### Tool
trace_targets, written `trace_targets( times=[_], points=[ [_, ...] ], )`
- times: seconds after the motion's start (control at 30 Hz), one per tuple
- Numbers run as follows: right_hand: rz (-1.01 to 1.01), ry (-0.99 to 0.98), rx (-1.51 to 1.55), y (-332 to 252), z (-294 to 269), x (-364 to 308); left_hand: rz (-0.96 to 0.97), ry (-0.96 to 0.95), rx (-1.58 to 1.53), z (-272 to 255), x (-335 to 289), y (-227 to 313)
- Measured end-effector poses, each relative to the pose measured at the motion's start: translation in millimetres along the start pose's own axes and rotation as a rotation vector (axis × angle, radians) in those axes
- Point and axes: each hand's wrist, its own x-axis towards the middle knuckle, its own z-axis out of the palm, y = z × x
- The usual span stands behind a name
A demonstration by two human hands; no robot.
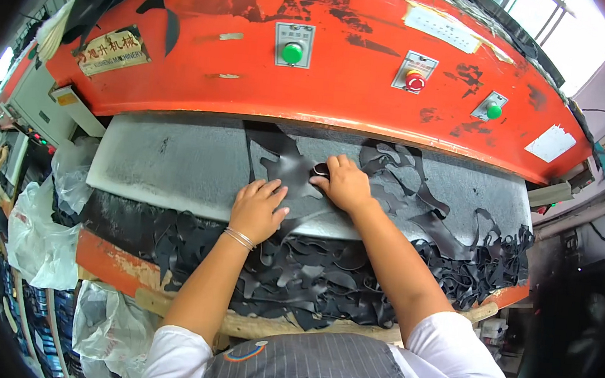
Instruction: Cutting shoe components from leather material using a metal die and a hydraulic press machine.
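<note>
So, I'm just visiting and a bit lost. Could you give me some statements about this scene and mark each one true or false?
1. The right hand grips a small dark object. True.
2. The thin bangles are on the right wrist. False: they are on the left wrist.
3. A red button sits between two green buttons. True.
4. The heaped scraps are white. False: they are black.
5. The left hand holds scissors. False: it shows no tool, and its fingers are spread over a black sheet.

Free board [168,166] leftward (black sheet [294,172] mid-board)
</note>
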Motion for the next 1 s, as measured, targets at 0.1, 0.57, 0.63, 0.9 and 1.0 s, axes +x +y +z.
trace_targets(
  times=[0.1,0.57,0.63,0.9,1.0],
  points=[
    [0.202,0.005,0.576,39,-3,31,-0.010,-0.033,-0.123,10,-2,-25],
    [-0.273,0.120,0.381,-32,31,18,-0.150,-0.032,-0.147,18,-1,-57],
    [-0.278,0.106,0.387,-28,34,15,-0.144,-0.049,-0.144,18,1,-55],
    [-0.235,0.064,0.328,-20,27,5,-0.150,-0.034,-0.160,22,1,-43],
    [-0.280,0.495,0.400,-19,5,-6,-0.210,0.008,-0.220,10,2,-45]
  ],
)
